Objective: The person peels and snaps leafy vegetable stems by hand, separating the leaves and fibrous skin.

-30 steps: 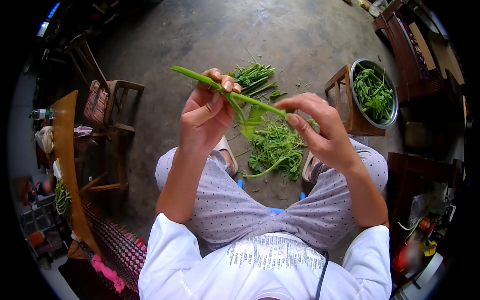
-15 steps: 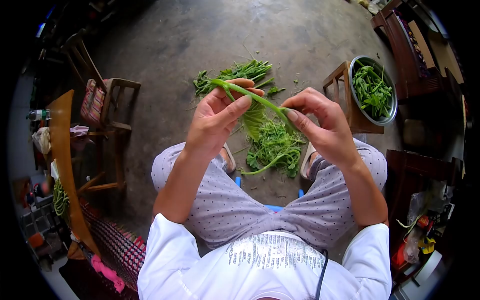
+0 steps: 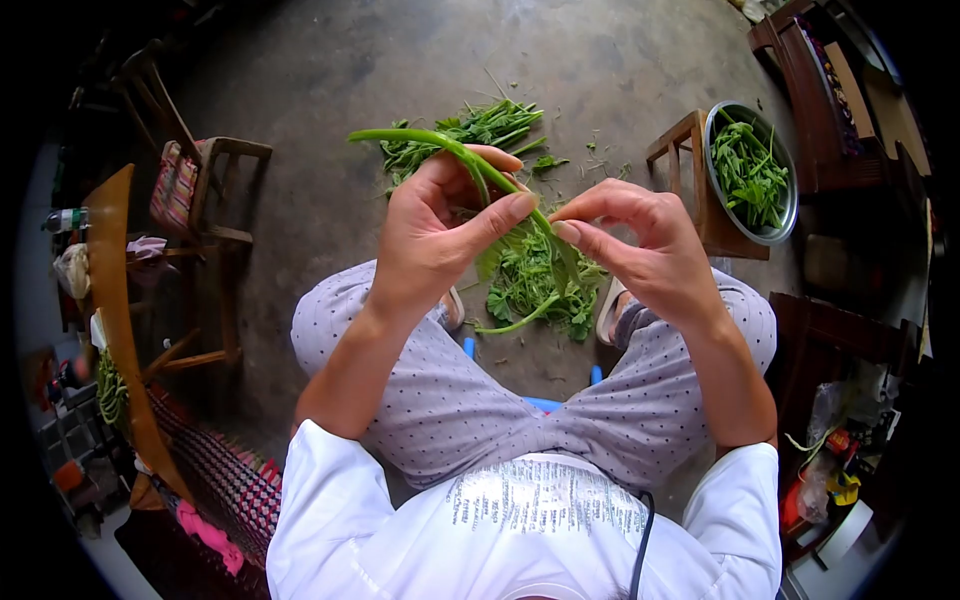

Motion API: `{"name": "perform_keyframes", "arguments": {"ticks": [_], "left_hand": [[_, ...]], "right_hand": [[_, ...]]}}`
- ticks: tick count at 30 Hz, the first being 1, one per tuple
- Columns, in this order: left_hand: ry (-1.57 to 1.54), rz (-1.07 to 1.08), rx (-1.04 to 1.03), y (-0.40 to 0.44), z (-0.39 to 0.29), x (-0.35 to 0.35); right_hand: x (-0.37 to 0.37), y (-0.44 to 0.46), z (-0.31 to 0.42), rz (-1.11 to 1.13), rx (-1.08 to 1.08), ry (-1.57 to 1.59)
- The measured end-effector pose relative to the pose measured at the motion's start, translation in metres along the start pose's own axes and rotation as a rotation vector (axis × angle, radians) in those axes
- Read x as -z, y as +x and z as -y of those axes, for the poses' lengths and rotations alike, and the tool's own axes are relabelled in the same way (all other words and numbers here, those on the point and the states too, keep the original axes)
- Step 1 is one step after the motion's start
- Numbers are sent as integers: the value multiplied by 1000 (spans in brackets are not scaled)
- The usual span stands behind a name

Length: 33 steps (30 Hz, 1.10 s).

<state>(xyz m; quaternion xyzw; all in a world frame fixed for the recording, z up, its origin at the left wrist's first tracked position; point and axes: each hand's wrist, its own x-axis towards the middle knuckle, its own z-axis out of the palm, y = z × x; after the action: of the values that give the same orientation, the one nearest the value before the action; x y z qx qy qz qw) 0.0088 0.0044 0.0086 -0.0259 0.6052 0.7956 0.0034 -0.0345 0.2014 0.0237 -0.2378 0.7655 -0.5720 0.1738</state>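
- Over the concrete floor (image 3: 340, 60), I have one green stalk (image 3: 410, 134) held up in the air, spanning the left hand (image 3: 435, 220) and reaching the right hand (image 3: 645, 250).
- The left hand is closed around the stalk's middle, thumb along the near side and fingers curled behind.
- The right hand has thumb and forefinger brought almost together at the stalk's near part; I cannot tell whether they pinch the stalk itself, a thin strip from it, or nothing yet.
- By my reading, the work is well under way: a metal basin (image 3: 791, 205) on the wooden stool (image 3: 735, 240) carries a good load of cut greens (image 3: 748, 175), probably the finished share.
- A tangled green heap (image 3: 530, 275) lies on the floor between the feet; I take it for leaves and trimmings.
- Left over, I judge, are this stalk and the bundle of stems (image 3: 500, 122) on the floor beyond the hands.
- Against the frame half a second ago, the stalk's far end now juts well out past the left hand, where it barely cleared it before.
- The two thumbs have come closer together; basin, heap and bundle look unchanged to me.
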Motion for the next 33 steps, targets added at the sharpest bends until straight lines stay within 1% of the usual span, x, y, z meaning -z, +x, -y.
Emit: {"name": "perform_keyframes", "arguments": {"ticks": [2, 6, 8, 11, 20, 33], "left_hand": [[41, 26, -1, 0, 0, 0], [58, 17, 22, -1, 0, -1], [143, 10, 26, -1, 1, -2], [156, 9, 9, -1, 2, -3], [169, 2, 7, 0, 2, -5], [158, -3, 33, 0, 4, -4]], "right_hand": [[0, 0, -1, -24, 17, -59], [-3, 0, 0, -48, 62, -114], [-5, -1, 1, -63, 98, -149], [-8, -2, 2, -84, 132, -215], [-10, -2, 2, -105, 163, -319], [-10, -2, 4, -123, 164, -371]]}}
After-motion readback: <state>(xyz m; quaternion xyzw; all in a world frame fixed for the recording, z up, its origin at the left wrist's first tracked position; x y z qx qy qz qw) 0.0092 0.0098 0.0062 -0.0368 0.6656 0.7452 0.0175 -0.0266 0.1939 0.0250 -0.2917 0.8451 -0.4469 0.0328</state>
